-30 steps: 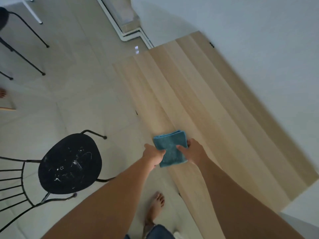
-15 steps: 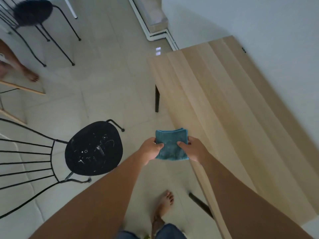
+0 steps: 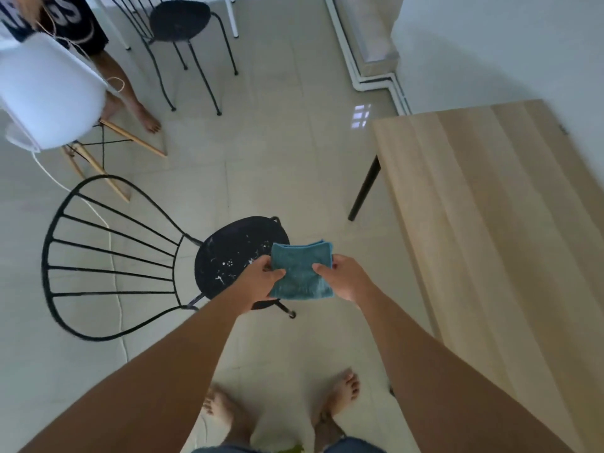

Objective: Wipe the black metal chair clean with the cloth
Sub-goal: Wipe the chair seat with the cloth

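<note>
Teal cloth (image 3: 300, 271), folded into a thick square, is held between both hands at arm's length above the floor. The left hand (image 3: 261, 277) is closed on the cloth's left edge, with the thumb laid across the upper face and the fingers tucked beneath. The right hand (image 3: 343, 277) is closed on the right edge in the same manner, its thumb pointed inward over the fabric. The cloth is seen in front of the right-hand portion of the black metal chair's (image 3: 235, 256) seat; whether contact is made with the seat cannot be told from this view. The chair is stood on a pale tiled floor (image 3: 294, 158), with its round seat marked by white specks and streaks and its fan-shaped wire backrest extended to the left. Just right of the hands, a light wooden table (image 3: 490, 223) with a black leg is noted, well clear of the chair. Two bare feet of the wearer are observed at the lower edge, directly below the cloth. At upper left, a white shell chair (image 3: 49, 93) on wooden legs is recorded, and beside it a second black wire chair (image 3: 179, 18) and the bare legs of another person (image 3: 130, 93).
</note>
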Tool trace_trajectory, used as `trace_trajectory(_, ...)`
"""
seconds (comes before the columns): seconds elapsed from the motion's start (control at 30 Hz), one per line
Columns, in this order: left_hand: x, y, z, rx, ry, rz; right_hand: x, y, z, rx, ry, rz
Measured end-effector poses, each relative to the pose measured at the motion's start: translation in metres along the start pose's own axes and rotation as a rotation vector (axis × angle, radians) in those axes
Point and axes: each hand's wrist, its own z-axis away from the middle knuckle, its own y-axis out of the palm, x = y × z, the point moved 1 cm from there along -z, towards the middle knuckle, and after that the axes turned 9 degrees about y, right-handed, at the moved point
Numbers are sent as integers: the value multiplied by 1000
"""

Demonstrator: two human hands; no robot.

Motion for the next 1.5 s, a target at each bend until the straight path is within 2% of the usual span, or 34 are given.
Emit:
trace_trajectory(0.23, 27, -67, -27, -48, 37, 32, 39, 60, -41, 5, -84, 140)
trace_trajectory(0.4, 89, -96, -79, -62, 58, 45, 17, 108, -113, 36, -70, 170)
trace_trajectory(0.6, 140, -134, -151, -54, 202, -157, 14, 142, -202, 96, -104, 195)
trace_trajectory(0.67, 152, -143, -177, -55, 256, -200, 13, 152, -228, 56, -150, 277)
trace_trajectory(0.77, 169, -152, -213, -105, 316, -237, 15, 173, -263, -115, -274, 379)
trace_trajectory(0.93, 189, -165, -266, -149, 396, -243, 25, 205, -301, -350, -429, 402)
trace_trajectory(1.07, 195, -173, -287, -197, 432, -355, 27, 222, -319, -364, -500, 385)
trace_trajectory(1.3, 202, -171, -312, -360, 566, -491, 19, 242, -349, -499, -649, 412)
trace_trajectory(1.4, 218, -169, -310, -367, 549, -474, -2, 250, -350, -501, -666, 337)
trace_trajectory(1.5, 231, -166, -294, -357, 543, -497, -21, 251, -337, -487, -649, 401)
